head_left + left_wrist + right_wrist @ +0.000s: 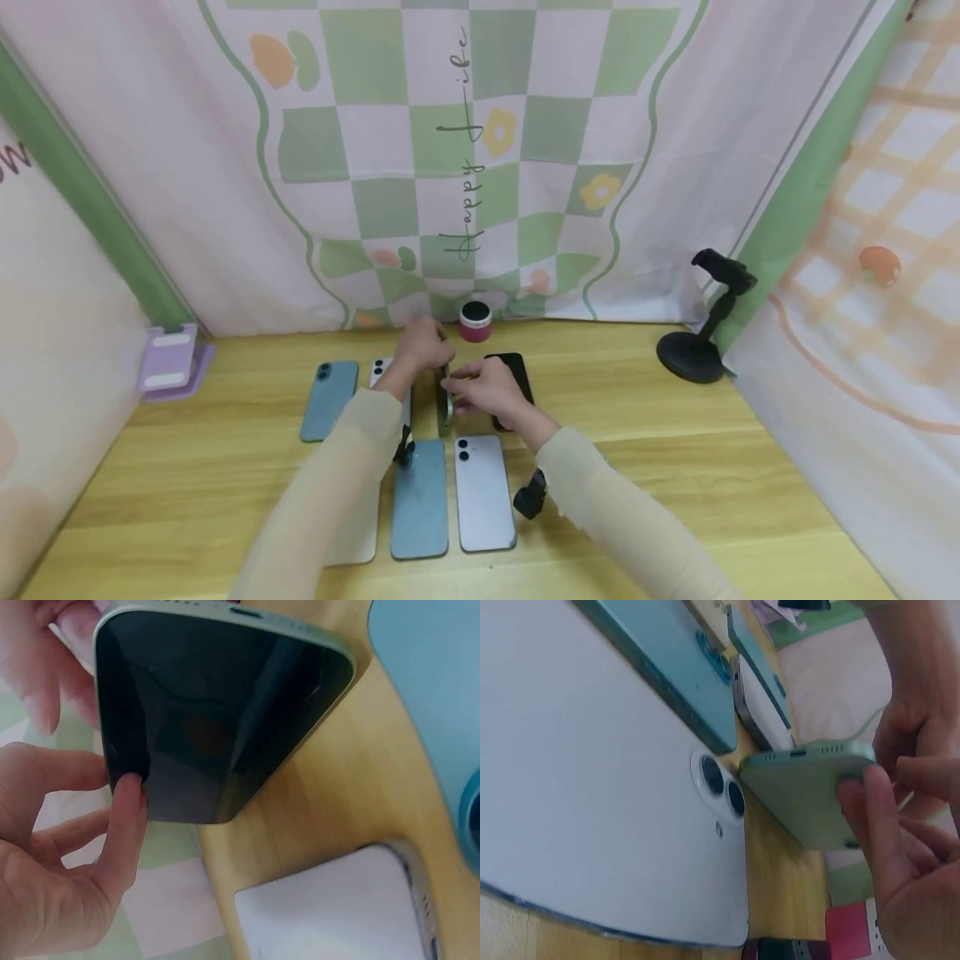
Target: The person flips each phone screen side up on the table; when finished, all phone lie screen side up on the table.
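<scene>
Both hands hold a pale green phone (442,404), raised on edge above the wooden table. Its dark screen (202,712) faces left, and its green back (806,791) faces right. My left hand (423,343) pinches it at the far end, a fingertip against the screen in the left wrist view. From the right side, my right hand (487,387) grips its edge, with fingertips on the back. Under the right wrist lies a black phone (517,371). A white phone (381,367) is partly hidden by the left wrist.
Flat on the table lie a blue phone (330,400) at the left, another blue phone (420,500) and a white phone (485,492) in front, and a cream phone (356,533). Behind stands a pink-and-white round object (476,322). Stands flank them: purple (172,362), black (690,354).
</scene>
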`<state>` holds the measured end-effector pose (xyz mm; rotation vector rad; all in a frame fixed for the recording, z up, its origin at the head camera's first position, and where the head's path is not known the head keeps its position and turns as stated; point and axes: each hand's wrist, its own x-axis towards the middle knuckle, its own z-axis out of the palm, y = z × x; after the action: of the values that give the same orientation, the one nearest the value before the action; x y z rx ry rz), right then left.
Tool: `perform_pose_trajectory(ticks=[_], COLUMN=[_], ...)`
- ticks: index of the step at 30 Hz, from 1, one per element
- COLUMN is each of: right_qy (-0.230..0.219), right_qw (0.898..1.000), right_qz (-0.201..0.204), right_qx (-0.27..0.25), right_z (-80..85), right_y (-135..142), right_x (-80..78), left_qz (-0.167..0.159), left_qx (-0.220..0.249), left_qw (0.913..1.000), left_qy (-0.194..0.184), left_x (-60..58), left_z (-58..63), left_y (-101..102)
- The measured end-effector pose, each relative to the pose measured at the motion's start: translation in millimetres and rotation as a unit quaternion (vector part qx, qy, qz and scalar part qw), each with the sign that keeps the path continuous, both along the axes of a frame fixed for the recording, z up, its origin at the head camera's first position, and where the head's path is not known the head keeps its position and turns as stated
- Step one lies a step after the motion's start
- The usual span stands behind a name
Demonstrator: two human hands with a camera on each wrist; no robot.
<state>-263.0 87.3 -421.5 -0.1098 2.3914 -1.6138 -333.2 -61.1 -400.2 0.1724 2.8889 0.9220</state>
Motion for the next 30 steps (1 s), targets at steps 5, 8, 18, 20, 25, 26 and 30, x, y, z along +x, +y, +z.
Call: perform_pose_trajectory(ticks=[5,8,18,20,25,26,30], right_qy=[0.04,0.049,0.061,0.055,0.055,0.056,0.055], right_qw=[0.997,0.993,0.983,0.984,0.984,0.985,0.987], right_qz=[-0.021,-0.036,-0.031,-0.029,-0.026,-0.028,-0.034], right_qx=[0.067,0.105,0.168,0.166,0.166,0.163,0.146], right_z=[3.3,5.1,4.3,3.4,-1.6,-3.2,-9.9], right_y=[-4,-5,-1,2,8,9,14], right_x=[4.0,5.0,3.6,4.1,2.7,2.0,-0.6], left_qz=[0.022,0.036,0.05,0.031,-0.059,-0.078,-0.129], left_qx=[-0.01,-0.017,0.177,0.215,0.073,0.028,-0.093], left_qw=[0.9993,0.9986,0.9807,0.9731,0.9948,0.996,0.9857], left_qy=[0.028,0.034,-0.065,-0.078,-0.039,-0.034,-0.055], left_x=[2.8,4.3,10.1,10.3,11.8,12.7,17.5], left_z=[-4.0,-6.7,-13.6,-15.8,-19.9,-20.9,-24.4], left_y=[5,8,6,0,-19,-22,-28])
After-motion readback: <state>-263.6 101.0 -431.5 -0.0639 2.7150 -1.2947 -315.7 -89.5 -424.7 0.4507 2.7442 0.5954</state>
